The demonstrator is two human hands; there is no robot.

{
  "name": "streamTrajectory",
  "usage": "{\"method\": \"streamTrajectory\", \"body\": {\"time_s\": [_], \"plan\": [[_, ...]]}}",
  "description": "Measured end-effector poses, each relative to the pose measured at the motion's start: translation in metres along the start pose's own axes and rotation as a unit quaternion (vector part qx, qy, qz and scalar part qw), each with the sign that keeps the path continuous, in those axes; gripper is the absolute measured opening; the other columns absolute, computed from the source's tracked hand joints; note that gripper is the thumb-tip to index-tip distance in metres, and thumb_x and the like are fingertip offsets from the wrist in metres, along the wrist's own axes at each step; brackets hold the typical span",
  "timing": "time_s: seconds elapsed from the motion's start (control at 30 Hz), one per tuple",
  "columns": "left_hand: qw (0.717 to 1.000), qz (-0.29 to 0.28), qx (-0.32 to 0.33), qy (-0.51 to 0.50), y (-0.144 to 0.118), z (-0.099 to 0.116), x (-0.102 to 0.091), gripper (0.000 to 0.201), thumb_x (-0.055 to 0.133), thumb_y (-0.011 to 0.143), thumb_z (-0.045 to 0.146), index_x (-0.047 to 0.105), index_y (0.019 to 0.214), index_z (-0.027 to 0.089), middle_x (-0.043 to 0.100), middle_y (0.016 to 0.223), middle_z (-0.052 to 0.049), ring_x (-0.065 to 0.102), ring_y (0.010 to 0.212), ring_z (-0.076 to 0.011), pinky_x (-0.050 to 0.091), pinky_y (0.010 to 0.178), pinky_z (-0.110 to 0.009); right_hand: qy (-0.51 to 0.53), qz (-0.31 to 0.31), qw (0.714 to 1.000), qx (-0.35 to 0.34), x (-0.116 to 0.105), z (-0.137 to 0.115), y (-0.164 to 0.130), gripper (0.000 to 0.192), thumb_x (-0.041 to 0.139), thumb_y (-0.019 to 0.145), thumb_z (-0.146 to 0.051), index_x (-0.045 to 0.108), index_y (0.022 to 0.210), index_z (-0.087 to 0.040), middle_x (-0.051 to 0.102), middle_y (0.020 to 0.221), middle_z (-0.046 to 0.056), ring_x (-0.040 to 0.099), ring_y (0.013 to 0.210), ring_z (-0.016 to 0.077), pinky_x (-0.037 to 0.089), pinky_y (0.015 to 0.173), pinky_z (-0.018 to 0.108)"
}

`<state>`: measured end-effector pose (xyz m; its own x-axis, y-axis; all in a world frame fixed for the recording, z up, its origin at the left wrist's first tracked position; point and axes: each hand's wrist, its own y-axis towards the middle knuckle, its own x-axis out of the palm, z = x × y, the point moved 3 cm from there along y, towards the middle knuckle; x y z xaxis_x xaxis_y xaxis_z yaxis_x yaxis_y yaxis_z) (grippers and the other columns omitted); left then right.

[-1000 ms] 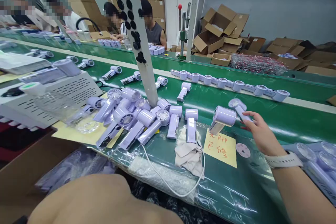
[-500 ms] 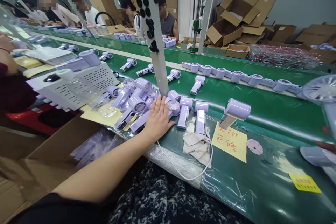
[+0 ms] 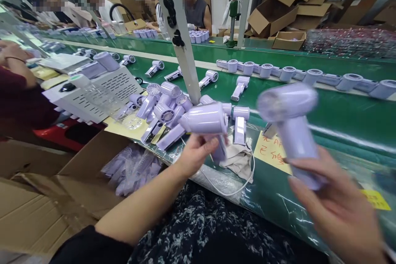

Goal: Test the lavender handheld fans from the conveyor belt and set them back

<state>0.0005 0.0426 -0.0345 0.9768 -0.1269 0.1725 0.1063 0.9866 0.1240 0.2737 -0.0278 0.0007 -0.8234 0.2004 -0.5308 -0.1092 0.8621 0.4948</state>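
My left hand (image 3: 198, 152) is closed round the handle of a lilac handheld fan (image 3: 206, 119), raised above the bench edge with its barrel-shaped head lying sideways. On the right, my right hand (image 3: 337, 202) grips a second lilac fan (image 3: 297, 132) by its handle; this one is smeared by motion. Left of my left hand lies a heap of similar lilac fans (image 3: 163, 113). Another fan (image 3: 240, 126) rests on the bench between my hands, close to a crumpled beige cloth (image 3: 239, 163) and a white cable. A yellow paper note (image 3: 272, 156) is partly hidden behind the right-hand fan.
A metal post (image 3: 187, 66) rises behind the heap. Spaced fans lie on the green conveyor (image 3: 266, 95), with a row of them (image 3: 287, 73) beyond. A slotted white box (image 3: 105, 95) stands left. Below the bench, a cardboard box (image 3: 83, 169) holds lilac parts. Several people sit opposite.
My left hand has left the heap's right side and come up holding a fan. My right hand has come into view from the right with another fan. The view has shifted slightly.
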Motion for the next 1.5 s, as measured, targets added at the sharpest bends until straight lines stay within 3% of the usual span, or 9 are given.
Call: {"method": "streamTrajectory", "body": {"time_s": [0.1,0.2,0.37,0.53,0.67,0.8,1.03,1.27,1.5], "plan": [[0.97,-0.066,-0.1,-0.21,-0.015,-0.002,0.04,0.062,0.081,0.074,0.065,0.069,0.115,0.02,0.077,0.104,-0.012,0.075,0.099,-0.0339,0.062,0.085,-0.046,-0.046,-0.035,0.996,-0.062,0.045,-0.022,0.011,0.029,0.054,0.099,-0.016,0.066,0.123,-0.028,0.048,0.157,0.013,0.051,0.143,0.0352,0.052,0.105,0.055],[0.949,-0.041,-0.12,-0.289,-0.013,-0.003,0.047,0.063,0.082,0.071,0.068,0.072,0.111,0.021,0.079,0.106,-0.01,0.075,0.107,-0.0361,0.061,0.095,-0.05,-0.043,-0.102,0.989,-0.095,0.064,-0.021,0.019,0.041,0.048,0.101,-0.015,0.054,0.141,-0.024,0.047,0.159,0.017,0.051,0.144,0.033,0.052,0.108,0.051],[0.952,0.03,-0.097,-0.289,0.001,-0.011,0.022,0.064,0.085,0.066,0.07,0.075,0.106,0.021,0.081,0.104,-0.007,0.068,0.125,-0.0362,0.054,0.111,-0.049,-0.198,-0.154,0.952,0.178,0.079,0.031,0.045,0.022,0.053,0.099,-0.024,0.059,0.118,-0.013,0.075,0.088,0.015,0.074,0.081,0.0325,0.056,0.071,0.043],[0.957,0.044,-0.056,-0.282,0.003,-0.011,0.02,0.062,0.085,0.062,0.073,0.076,0.097,0.023,0.081,0.105,-0.006,0.064,0.132,-0.0362,0.051,0.116,-0.046,-0.21,-0.173,0.941,0.199,0.099,0.054,0.052,0.013,0.062,0.087,-0.013,0.052,0.082,-0.02,0.072,0.095,0.022,0.07,0.095,0.0378,0.05,0.076,0.043],[0.954,0.005,-0.077,-0.291,0.004,-0.002,0.022,0.065,0.079,0.065,0.079,0.075,0.094,0.022,0.08,0.108,-0.009,0.059,0.137,-0.0407,0.05,0.115,-0.053,-0.128,-0.177,0.952,0.215,0.083,0.044,0.038,0.005,0.05,0.097,-0.025,0.049,0.093,-0.022,0.07,0.078,0.009,0.07,0.073,0.0263,0.053,0.069,0.037],[0.948,-0.024,-0.068,-0.311,0.006,0.009,0.024,0.071,0.072,0.063,0.088,0.071,0.086,0.02,0.076,0.113,-0.014,0.054,0.141,-0.0454,0.051,0.112,-0.058,0.097,-0.202,0.944,0.24,0.071,0.018,0.02,0.036,0.047,0.098,-0.047,0.052,0.122,-0.02,0.065,0.064,-0.002,0.067,0.06,0.0212,0.054,0.063,0.032],[0.941,0.012,-0.042,-0.335,0.011,0.017,0.041,0.072,0.072,0.056,0.091,0.064,0.072,0.021,0.078,0.105,-0.011,0.064,0.129,-0.0415,0.058,0.102,-0.052,0.237,-0.261,0.916,0.192,0.09,-0.029,0.006,0.034,0.056,0.097,-0.042,0.064,0.071,-0.021,0.069,0.065,0.003,0.066,0.063,0.0174,0.048,0.063,0.028],[0.947,0.059,-0.012,-0.316,0.01,0.018,0.043,0.073,0.074,0.053,0.091,0.063,0.068,0.02,0.078,0.105,-0.011,0.069,0.121,-0.0368,0.058,0.098,-0.047,0.371,-0.133,0.879,0.268,0.117,-0.044,-0.007,0.044,0.05,0.104,-0.056,0.051,0.075,-0.023,0.041,0.044,-0.01,0.045,0.034,0.0107,0.035,0.042,0.023],[0.932,0.061,-0.032,-0.357,0.009,0.023,0.038,0.073,0.063,0.064,0.094,0.057,0.067,0.021,0.077,0.107,-0.009,0.068,0.122,-0.0374,0.06,0.095,-0.052,0.263,-0.152,0.949,0.088,0.103,-0.044,0.005,0.032,0.05,0.106,-0.042,0.065,0.085,-0.023,0.068,0.093,0.005,0.065,0.089,0.0192,0.051,0.077,0.027]]}}
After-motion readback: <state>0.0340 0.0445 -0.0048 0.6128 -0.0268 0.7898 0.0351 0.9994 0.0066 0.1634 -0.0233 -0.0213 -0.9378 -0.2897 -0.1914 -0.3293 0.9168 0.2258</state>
